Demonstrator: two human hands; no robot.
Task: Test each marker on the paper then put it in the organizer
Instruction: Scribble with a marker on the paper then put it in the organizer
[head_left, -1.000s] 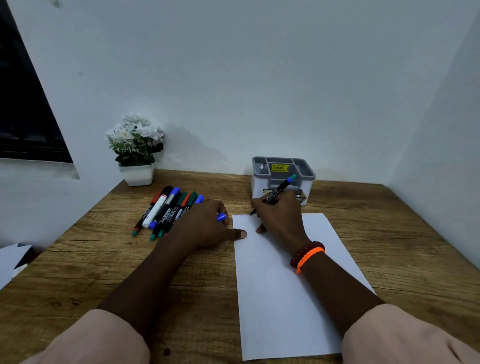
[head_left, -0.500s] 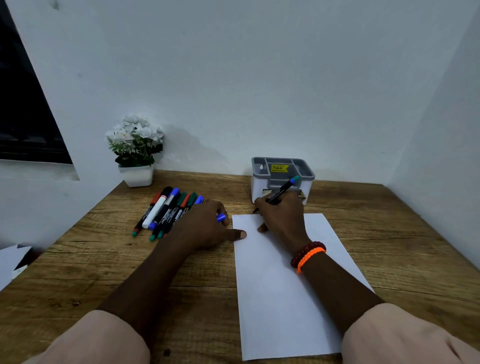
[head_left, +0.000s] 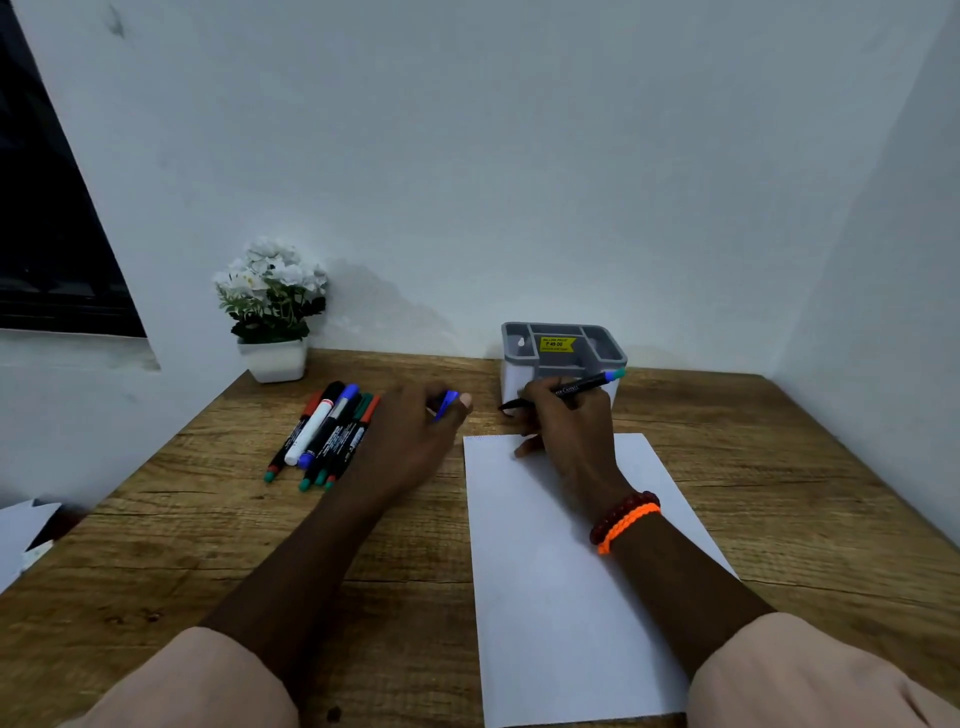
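My right hand grips a black marker with a blue-green end, its tip lifted just past the top edge of the white paper. A faint mark shows at the paper's top left corner. My left hand holds a blue cap between its fingers, left of the paper. Several capped markers lie in a bundle on the wooden table beside my left hand. The grey organizer stands right behind my right hand, its compartments holding no markers that I can see.
A white pot of white flowers stands at the table's back left corner. White walls close the table at the back and right. Some white paper scraps lie off the table's left edge.
My right hand has lifted the marker off the paper's top edge and moved it back toward the organizer. My left hand has risen and shifted forward with the cap.
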